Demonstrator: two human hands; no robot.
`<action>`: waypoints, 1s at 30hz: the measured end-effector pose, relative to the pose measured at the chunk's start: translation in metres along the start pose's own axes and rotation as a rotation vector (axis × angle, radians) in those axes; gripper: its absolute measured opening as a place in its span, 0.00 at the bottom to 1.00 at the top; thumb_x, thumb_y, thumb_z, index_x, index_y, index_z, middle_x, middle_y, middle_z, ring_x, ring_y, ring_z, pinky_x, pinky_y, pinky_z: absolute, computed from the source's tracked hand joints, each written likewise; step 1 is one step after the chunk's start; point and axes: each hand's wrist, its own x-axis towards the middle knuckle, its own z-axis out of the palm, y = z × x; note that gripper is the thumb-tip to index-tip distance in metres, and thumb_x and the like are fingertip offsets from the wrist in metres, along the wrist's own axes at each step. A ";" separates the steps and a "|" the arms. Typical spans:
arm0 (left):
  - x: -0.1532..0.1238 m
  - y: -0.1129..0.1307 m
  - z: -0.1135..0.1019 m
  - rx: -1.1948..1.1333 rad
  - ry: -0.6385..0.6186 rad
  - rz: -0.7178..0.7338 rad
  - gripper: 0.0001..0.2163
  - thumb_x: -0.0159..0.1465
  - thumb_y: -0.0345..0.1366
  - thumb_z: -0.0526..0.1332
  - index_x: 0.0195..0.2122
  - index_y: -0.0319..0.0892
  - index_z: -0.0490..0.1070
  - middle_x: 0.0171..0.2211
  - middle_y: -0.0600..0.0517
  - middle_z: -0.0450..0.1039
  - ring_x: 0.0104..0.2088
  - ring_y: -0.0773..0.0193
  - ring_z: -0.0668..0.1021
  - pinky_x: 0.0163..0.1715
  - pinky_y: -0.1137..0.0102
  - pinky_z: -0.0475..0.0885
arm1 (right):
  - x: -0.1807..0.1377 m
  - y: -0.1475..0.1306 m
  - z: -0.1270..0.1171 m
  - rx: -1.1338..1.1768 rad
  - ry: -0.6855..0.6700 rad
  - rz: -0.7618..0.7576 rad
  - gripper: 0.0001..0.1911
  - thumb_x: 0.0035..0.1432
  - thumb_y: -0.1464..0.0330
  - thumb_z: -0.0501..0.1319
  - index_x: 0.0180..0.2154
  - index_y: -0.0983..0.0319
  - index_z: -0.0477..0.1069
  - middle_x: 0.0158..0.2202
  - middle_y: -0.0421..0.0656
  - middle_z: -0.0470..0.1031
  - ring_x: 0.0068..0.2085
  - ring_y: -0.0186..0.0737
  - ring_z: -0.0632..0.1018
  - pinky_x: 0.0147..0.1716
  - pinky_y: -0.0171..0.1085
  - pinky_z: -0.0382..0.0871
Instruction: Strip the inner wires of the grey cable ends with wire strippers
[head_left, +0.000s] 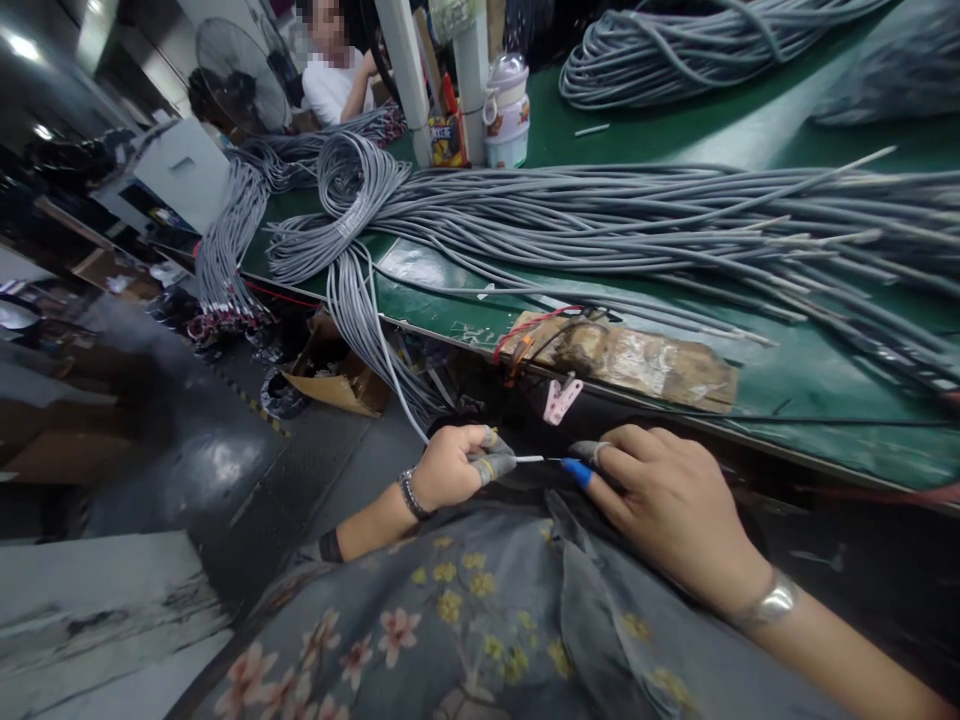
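Cable end [529, 459] sits pinched in the left hand [454, 468], seemingly for steadiness, while the right hand [664, 490] grips its thin strand [553, 459] just beside the counter [817, 385]

Honestly can't make out any words here. Closest thing is the little dark packet [448, 146] wedged between the pale posts [471, 95] on the bench [637, 140]: bold lettering, but way too blurry to read.
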 end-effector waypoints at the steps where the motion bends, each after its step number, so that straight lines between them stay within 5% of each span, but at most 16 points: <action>1: 0.000 0.000 0.000 -0.013 -0.002 -0.002 0.12 0.53 0.41 0.67 0.28 0.35 0.74 0.20 0.55 0.69 0.20 0.74 0.67 0.22 0.78 0.62 | 0.001 -0.002 -0.001 -0.012 0.006 0.001 0.21 0.65 0.61 0.50 0.26 0.61 0.74 0.28 0.46 0.72 0.27 0.40 0.67 0.28 0.39 0.52; 12: 0.001 0.005 -0.001 -0.144 -0.061 -0.014 0.15 0.50 0.44 0.69 0.25 0.35 0.73 0.19 0.55 0.68 0.20 0.74 0.66 0.22 0.78 0.64 | 0.005 -0.005 0.000 0.031 -0.033 -0.007 0.23 0.66 0.60 0.48 0.24 0.60 0.72 0.25 0.46 0.70 0.28 0.42 0.65 0.28 0.41 0.51; 20: 0.002 0.009 -0.007 -0.176 -0.141 0.038 0.21 0.48 0.51 0.70 0.25 0.34 0.74 0.21 0.52 0.71 0.22 0.72 0.69 0.26 0.76 0.67 | 0.001 -0.004 0.018 0.719 -0.225 0.233 0.26 0.64 0.51 0.47 0.23 0.58 0.68 0.24 0.43 0.69 0.26 0.38 0.71 0.27 0.37 0.65; 26: 0.002 0.011 -0.005 -0.205 -0.293 0.088 0.21 0.46 0.51 0.71 0.26 0.33 0.76 0.24 0.48 0.75 0.24 0.70 0.72 0.26 0.75 0.69 | -0.002 -0.003 0.024 0.281 -0.254 0.144 0.18 0.62 0.62 0.51 0.22 0.59 0.66 0.24 0.42 0.67 0.25 0.37 0.70 0.21 0.35 0.56; 30: 0.005 0.012 -0.003 -0.304 -0.133 0.057 0.23 0.46 0.53 0.70 0.28 0.34 0.76 0.24 0.49 0.75 0.24 0.68 0.75 0.27 0.74 0.71 | -0.004 0.002 0.023 0.290 -0.303 0.091 0.15 0.61 0.64 0.52 0.23 0.59 0.66 0.23 0.41 0.68 0.24 0.35 0.70 0.22 0.34 0.57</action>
